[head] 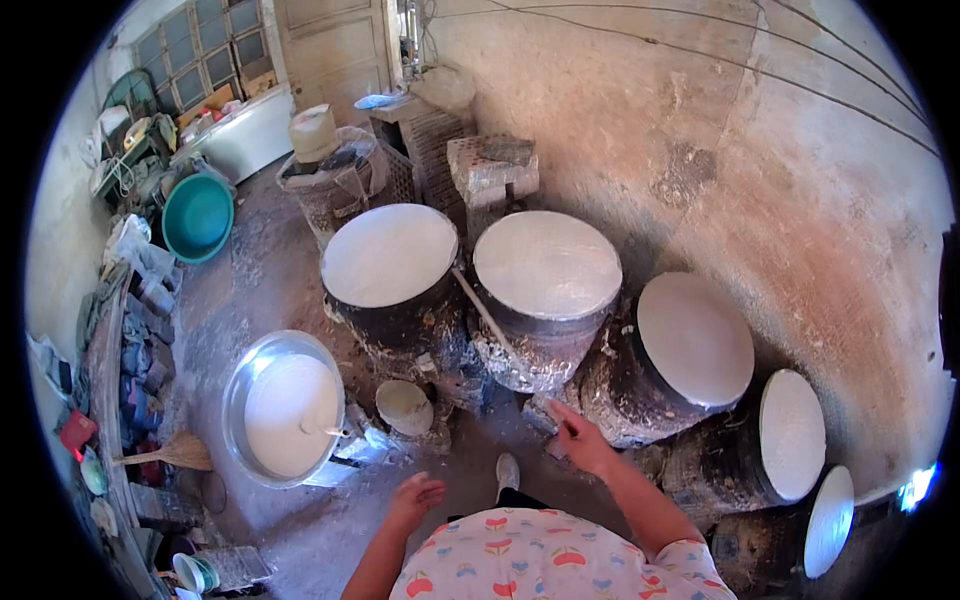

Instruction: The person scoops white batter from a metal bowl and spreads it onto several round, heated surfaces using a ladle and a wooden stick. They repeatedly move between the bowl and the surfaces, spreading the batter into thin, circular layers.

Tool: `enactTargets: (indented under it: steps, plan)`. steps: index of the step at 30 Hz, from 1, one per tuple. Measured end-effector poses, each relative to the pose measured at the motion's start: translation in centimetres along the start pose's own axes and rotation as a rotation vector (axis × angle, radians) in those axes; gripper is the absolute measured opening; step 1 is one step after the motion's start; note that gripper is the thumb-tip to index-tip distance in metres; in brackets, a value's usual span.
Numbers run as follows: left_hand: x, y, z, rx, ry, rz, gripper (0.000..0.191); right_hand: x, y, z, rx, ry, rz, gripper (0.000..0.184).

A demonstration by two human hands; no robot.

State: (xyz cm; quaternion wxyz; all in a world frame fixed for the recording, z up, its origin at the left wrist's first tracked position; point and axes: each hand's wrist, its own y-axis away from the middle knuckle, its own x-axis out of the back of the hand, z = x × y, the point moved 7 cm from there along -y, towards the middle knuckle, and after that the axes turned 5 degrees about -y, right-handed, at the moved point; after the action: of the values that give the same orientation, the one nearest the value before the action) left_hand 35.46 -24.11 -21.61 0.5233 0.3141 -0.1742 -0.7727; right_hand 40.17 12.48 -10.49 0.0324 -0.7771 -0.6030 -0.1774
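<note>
Both hands are low in the view, in front of a patterned shirt. My left hand [416, 501] hangs with nothing in it, to the right of a wide metal basin [234, 442] of whitish liquid with a ladle handle [335, 432] in it. My right hand [576, 435] is empty, its fingers partly bent, near the base of the round stoves. A small bucket [405, 407] stands between the basin and the stoves. Round, white-topped drum stoves curve across the middle to the right: the back left one [390, 255], the middle one [547, 264] and others. A stick [484, 311] leans between these two.
A green plastic tub [198, 218] stands at the upper left. A straw broom [180, 451] lies by the cluttered left wall. Behind the stoves stand stacked bricks [484, 171] and a sack-lined container [330, 187] bearing a plastic jug [313, 135]. A plaster wall [795, 247] borders the right.
</note>
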Motion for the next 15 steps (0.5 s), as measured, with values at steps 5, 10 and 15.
enactTargets:
  steps: [5, 10, 15]
  plan:
    - [5.8, -6.3, -3.6, 0.163, 0.540, 0.176, 0.065, 9.9, -9.8, -1.2, 0.207, 0.308, 0.233, 0.058]
    - [12.0, -10.9, -4.9, 0.112, 0.731, 0.302, 0.066, 14.7, -21.8, -4.4, 0.108, 0.612, 0.264, 0.061]
    - [13.8, -10.5, -3.6, 0.044, 0.825, 0.373, 0.065, 14.8, -31.0, -7.5, 0.030, 0.739, 0.183, 0.060]
